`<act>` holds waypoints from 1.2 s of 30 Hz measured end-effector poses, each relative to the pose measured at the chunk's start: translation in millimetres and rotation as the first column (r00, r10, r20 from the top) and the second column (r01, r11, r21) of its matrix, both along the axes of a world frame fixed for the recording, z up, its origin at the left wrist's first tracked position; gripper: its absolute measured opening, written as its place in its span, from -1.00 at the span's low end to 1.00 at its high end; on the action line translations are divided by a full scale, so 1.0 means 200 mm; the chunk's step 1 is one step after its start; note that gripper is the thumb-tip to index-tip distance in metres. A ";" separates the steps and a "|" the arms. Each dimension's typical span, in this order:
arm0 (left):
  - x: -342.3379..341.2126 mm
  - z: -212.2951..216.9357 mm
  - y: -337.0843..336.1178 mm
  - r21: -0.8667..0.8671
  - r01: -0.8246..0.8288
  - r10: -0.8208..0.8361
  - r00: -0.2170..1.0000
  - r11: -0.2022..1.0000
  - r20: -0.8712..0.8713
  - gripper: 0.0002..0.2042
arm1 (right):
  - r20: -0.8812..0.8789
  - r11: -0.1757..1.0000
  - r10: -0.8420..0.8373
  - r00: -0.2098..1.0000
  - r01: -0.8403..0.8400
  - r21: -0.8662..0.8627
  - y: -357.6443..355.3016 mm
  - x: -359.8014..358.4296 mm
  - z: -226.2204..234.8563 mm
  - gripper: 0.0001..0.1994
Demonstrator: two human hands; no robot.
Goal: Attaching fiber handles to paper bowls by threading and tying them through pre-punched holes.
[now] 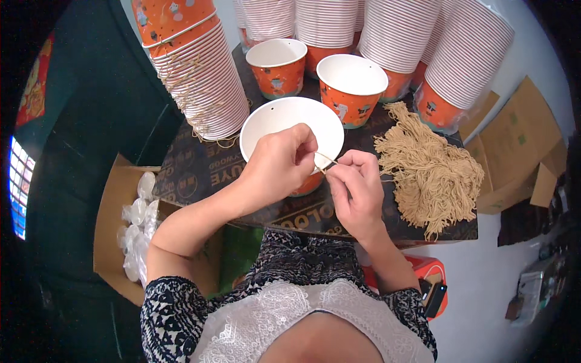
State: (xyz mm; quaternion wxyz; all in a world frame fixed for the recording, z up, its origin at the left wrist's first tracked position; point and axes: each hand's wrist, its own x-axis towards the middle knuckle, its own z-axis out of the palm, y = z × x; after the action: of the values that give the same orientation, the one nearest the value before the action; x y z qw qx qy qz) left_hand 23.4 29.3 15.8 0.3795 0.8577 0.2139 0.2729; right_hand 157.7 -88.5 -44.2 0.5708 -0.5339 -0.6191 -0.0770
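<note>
An orange paper bucket (261, 124) with a white inside stands at the table's near edge, a small dark hole near its far rim. Over its near right rim, a thin tan cord (325, 158) stretches between my hands. My left hand (279, 160) is closed in a pinch on the cord, above the bucket's mouth. My right hand (358, 190) pinches the cord just outside the rim, thumb and forefinger together. Whether the cord passes through the near wall is hidden by my fingers. To the right of my right hand lies a heap of tan cords (433, 175).
Two more orange buckets, one left (277, 72) and one right (351, 91), stand behind. A tall nested stack with cords hanging from it (206, 85) is at left. Wrapped stacks (466, 54) line the back. Open cardboard boxes flank the dark table (200, 163), left (109, 242) and right (514, 151).
</note>
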 end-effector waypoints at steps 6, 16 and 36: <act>-0.03 -0.02 -0.01 0.276 0.070 -0.072 0.997 0.959 -0.001 -0.91 | -0.015 0.990 -0.047 0.999 0.049 0.135 0.04 -0.01 0.00 -0.82; -0.05 0.02 -0.04 0.373 0.149 -0.143 0.989 0.916 -0.045 -0.90 | -0.110 0.992 -0.092 0.990 0.101 0.078 0.07 -0.04 -0.01 -0.85; -0.03 -0.04 0.00 0.314 0.211 -0.254 0.961 0.926 0.104 -0.85 | -0.270 0.997 -0.043 0.962 0.024 -0.073 0.07 -0.05 -0.01 -0.88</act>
State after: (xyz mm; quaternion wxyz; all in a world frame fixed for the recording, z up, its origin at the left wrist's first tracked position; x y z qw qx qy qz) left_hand 16.7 30.0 7.0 0.2892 0.9028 0.0389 0.3159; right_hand 146.8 -75.5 -46.5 0.6301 -0.5691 -0.5283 0.0084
